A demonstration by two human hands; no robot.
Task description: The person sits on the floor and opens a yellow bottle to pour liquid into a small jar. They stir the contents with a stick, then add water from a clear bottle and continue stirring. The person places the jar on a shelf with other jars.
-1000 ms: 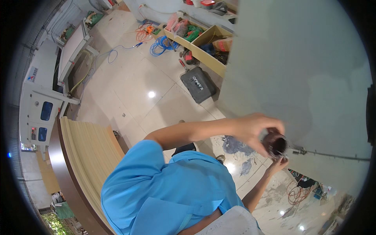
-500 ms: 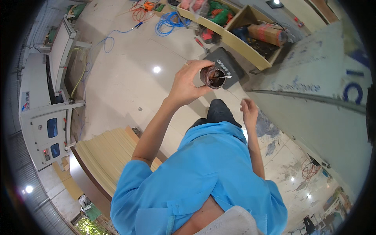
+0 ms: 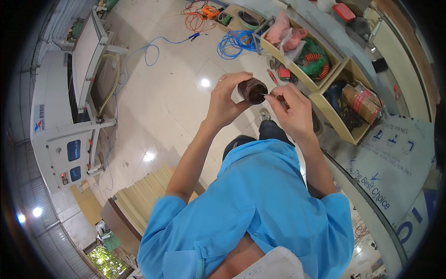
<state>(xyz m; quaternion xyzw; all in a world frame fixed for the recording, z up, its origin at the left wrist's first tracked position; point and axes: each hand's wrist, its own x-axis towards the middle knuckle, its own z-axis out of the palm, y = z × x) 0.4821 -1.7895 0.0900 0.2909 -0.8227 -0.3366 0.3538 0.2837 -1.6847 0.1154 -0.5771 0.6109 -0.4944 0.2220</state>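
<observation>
In front of me my left hand point(image 3: 228, 96) is wrapped round a small glass jar point(image 3: 246, 91), its mouth tilted toward me. Dark brown contents show inside the rim. A thin silvery handle point(image 3: 263, 95), like a small spoon's, sticks out of the jar's mouth. Pinched on its outer end are the thumb and fingers of my right hand point(image 3: 293, 109). The handle's lower end is hidden inside the jar.
Open wooden boxes point(image 3: 320, 95) with bags and a taped parcel stand ahead right. A blue hose coil point(image 3: 237, 45) lies on the tiles. A white machine point(image 3: 60, 135) and stacked boards point(image 3: 144, 195) are left; printed panels point(image 3: 388, 172) stand right.
My right hand has come up from my side and taken hold of the thin handle in the jar. My view has shifted, bringing the boxes nearer. The left hand keeps its hold on the jar.
</observation>
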